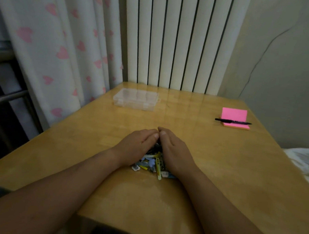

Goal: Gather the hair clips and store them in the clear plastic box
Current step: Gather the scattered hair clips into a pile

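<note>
Heart-print curtain (52, 47), white radiator (178, 41), wooden table (210, 154)

far part of the hair clips (152, 165) beneath left hand (138, 144) and right hand (175, 149)

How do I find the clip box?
Start at the wooden table and look to its far left corner, by the heart-print curtain. The clear plastic box lies there alone. It is see-through, unlike the pink sticky notes and black pen on the right.
</note>
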A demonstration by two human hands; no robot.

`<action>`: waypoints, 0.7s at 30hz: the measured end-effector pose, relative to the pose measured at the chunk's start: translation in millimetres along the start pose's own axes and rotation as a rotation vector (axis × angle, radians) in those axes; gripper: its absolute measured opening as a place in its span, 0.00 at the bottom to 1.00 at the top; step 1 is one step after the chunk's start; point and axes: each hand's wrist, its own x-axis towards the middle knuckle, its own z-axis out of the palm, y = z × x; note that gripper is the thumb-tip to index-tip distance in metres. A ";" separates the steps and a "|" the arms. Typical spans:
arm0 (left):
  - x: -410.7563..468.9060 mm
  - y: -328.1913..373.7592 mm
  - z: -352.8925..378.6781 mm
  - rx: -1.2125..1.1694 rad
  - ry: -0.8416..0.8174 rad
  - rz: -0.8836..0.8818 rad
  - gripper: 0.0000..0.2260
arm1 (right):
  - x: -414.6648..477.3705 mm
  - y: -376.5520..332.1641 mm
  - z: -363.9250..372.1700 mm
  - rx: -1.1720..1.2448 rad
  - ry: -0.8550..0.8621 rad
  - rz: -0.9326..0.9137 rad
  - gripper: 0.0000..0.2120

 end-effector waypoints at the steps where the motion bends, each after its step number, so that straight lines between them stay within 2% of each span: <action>1: -0.3 -1.3 -0.2 -0.023 0.011 0.002 0.18 | -1.2 -1.0 0.3 -0.002 -0.014 -0.009 0.23; 3: -0.6 -3.6 -1.1 -0.069 0.032 0.009 0.15 | -2.2 -3.2 -0.7 0.019 -0.020 -0.019 0.22; 7: -1.2 -4.2 -3.8 -0.148 0.016 0.036 0.16 | -2.7 -4.2 -2.4 0.038 0.018 -0.027 0.20; 10: 1.3 -9.6 -6.6 -0.201 0.012 0.006 0.20 | 0.7 1.3 -7.8 -0.005 0.163 0.007 0.22; 12: 4.8 -13.7 -8.3 -0.278 0.051 -0.072 0.22 | 3.4 1.6 -11.8 0.047 0.278 0.113 0.24; 13: 6.3 -14.1 -8.9 -0.326 0.058 -0.106 0.22 | 3.6 0.1 -12.0 0.064 0.286 0.150 0.25; 17: 8.5 -13.1 -10.8 -0.440 0.029 -0.144 0.23 | -1.9 -7.3 3.6 0.071 0.142 0.145 0.26; 21: 19.5 -18.4 -24.7 -0.512 0.062 -0.202 0.22 | 14.2 -9.5 -3.8 0.158 0.193 0.242 0.26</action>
